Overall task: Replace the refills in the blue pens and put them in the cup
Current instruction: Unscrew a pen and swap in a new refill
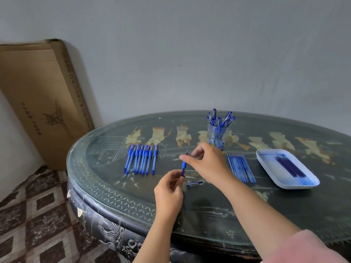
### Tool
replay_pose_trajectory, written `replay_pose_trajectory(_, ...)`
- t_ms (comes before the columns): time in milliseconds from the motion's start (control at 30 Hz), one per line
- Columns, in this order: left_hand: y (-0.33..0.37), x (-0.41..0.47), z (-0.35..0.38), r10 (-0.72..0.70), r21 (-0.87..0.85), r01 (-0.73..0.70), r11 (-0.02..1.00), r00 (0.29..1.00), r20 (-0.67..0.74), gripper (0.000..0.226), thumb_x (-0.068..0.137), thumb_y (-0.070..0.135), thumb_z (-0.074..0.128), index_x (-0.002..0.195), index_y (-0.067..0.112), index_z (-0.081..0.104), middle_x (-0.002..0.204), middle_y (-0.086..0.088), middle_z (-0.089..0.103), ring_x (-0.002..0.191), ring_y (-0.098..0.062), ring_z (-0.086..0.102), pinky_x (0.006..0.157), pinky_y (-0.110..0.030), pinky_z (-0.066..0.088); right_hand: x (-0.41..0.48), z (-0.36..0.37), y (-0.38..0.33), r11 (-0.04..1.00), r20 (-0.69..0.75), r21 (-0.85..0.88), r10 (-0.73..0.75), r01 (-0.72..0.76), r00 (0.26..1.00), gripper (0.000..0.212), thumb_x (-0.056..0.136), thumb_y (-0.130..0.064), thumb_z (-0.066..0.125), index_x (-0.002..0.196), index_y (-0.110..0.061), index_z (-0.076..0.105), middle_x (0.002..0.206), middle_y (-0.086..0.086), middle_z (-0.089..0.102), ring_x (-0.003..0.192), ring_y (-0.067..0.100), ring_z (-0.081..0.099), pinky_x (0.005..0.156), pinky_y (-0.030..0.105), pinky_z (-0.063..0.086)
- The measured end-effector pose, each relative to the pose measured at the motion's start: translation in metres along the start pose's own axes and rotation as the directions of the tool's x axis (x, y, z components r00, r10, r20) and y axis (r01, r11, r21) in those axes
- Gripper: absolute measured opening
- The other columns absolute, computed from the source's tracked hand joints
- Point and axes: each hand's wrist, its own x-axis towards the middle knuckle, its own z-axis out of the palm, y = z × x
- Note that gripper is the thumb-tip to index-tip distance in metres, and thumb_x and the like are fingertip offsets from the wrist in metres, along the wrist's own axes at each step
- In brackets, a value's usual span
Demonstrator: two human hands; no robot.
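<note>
A blue pen (183,166) without its cap stands almost upright above the table, tip up. My left hand (169,194) grips its lower end. My right hand (208,160) pinches the pen near its tip with thumb and forefinger. The pen's cap (194,184) lies on the table just below my right wrist. A row of capped blue pens (141,158) lies to the left. A clear cup (218,135) holding several blue pens stands behind my right hand. Loose blue refills (241,168) lie in a row to the right.
A white tray (266,155) with several dark refills sits at the right on the dark oval glass-topped table (106,185). A large cardboard box (38,95) leans on the wall at the left, over a patterned tile floor.
</note>
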Motion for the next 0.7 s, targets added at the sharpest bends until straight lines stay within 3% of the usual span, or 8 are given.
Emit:
replay_pose_trajectory(100,-0.0005,0.0003,0.0002,-0.004,-0.001,0.004,1.0,1.0,-0.007,0.026,0.09,0.002,0.062,0.096,0.027,0.069,0.09,0.009,0.073,0.087,0.001,0.067,0.08,-0.016,0.052,0.0003,-0.0004,-0.0002,0.994,0.089,0.107,0.01,-0.019,0.996,0.032,0.087,-0.043,0.066,0.116,-0.031,0.058,0.11,-0.008,0.058,0.092,0.006,0.058,0.076,0.022,0.046)
replay_pose_trajectory(167,-0.001,0.0005,0.0003,-0.01,0.003,0.01,1.0,1.0,-0.003,0.025,0.09,0.003,0.062,0.097,0.025,0.07,0.091,0.01,0.073,0.088,0.001,0.067,0.081,-0.019,0.053,0.0011,0.0012,0.0012,0.996,0.053,0.083,-0.022,0.017,0.998,0.018,0.09,-0.034,0.065,0.106,-0.024,0.067,0.105,-0.005,0.065,0.089,0.009,0.06,0.072,0.017,0.046)
replay_pose_trajectory(233,-0.0005,0.0005,0.0,-0.013,0.006,0.013,1.0,1.0,-0.001,0.024,0.09,0.002,0.062,0.099,0.024,0.07,0.091,0.009,0.073,0.088,0.0,0.067,0.082,-0.018,0.053,0.0,0.0027,0.0009,0.998,-0.017,0.058,0.0,0.001,1.0,0.022,0.086,-0.039,0.07,0.09,-0.018,0.064,0.093,-0.003,0.064,0.082,0.011,0.059,0.064,0.015,0.042)
replay_pose_trajectory(300,0.0006,0.0003,0.0,-0.011,0.002,0.011,1.0,1.0,-0.003,0.024,0.09,0.002,0.062,0.098,0.024,0.07,0.091,0.008,0.073,0.088,0.001,0.067,0.081,-0.016,0.053,-0.0008,0.0016,0.001,0.994,0.008,0.104,0.036,-0.036,0.999,0.03,0.083,-0.046,0.07,0.097,-0.022,0.058,0.098,-0.004,0.058,0.086,0.008,0.056,0.066,0.018,0.041)
replay_pose_trajectory(400,0.0004,0.0005,0.0005,-0.012,0.004,0.012,1.0,1.0,-0.003,0.025,0.09,0.002,0.063,0.097,0.025,0.07,0.091,0.009,0.073,0.088,0.001,0.067,0.08,-0.017,0.052,-0.0016,-0.0013,0.0019,0.98,0.116,0.194,0.017,-0.04,0.993,0.026,0.092,-0.036,0.063,0.118,-0.033,0.06,0.113,-0.009,0.058,0.094,0.005,0.058,0.079,0.022,0.047)
replay_pose_trajectory(533,0.0002,0.0004,0.0006,-0.002,0.018,0.002,1.0,1.0,0.002,0.026,0.09,0.003,0.062,0.095,0.027,0.07,0.09,0.01,0.073,0.087,0.002,0.066,0.078,-0.014,0.051,-0.0042,0.0021,0.0016,0.988,0.018,0.152,0.035,-0.037,0.999,0.018,0.088,-0.035,0.068,0.097,-0.02,0.065,0.097,-0.006,0.064,0.086,0.009,0.059,0.07,0.017,0.046)
replay_pose_trajectory(633,0.0018,0.0002,0.0002,-0.005,0.006,0.005,1.0,1.0,-0.002,0.026,0.09,0.003,0.063,0.094,0.027,0.07,0.089,0.009,0.073,0.086,0.002,0.066,0.076,-0.011,0.049,-0.0037,0.0022,0.002,0.968,0.061,0.241,0.054,-0.068,0.997,0.025,0.089,-0.039,0.066,0.11,-0.027,0.06,0.106,-0.008,0.06,0.09,0.005,0.059,0.076,0.021,0.048)
replay_pose_trajectory(700,0.0012,-0.0003,-0.0001,-0.015,-0.005,0.015,1.0,1.0,0.009,0.025,0.091,0.003,0.062,0.096,0.026,0.07,0.09,0.008,0.073,0.087,0.001,0.066,0.079,-0.015,0.052,-0.0039,0.0016,0.0022,0.968,0.079,0.251,0.007,-0.027,0.997,0.019,0.093,-0.031,0.061,0.112,-0.029,0.065,0.107,-0.01,0.062,0.089,0.002,0.059,0.075,0.015,0.046)
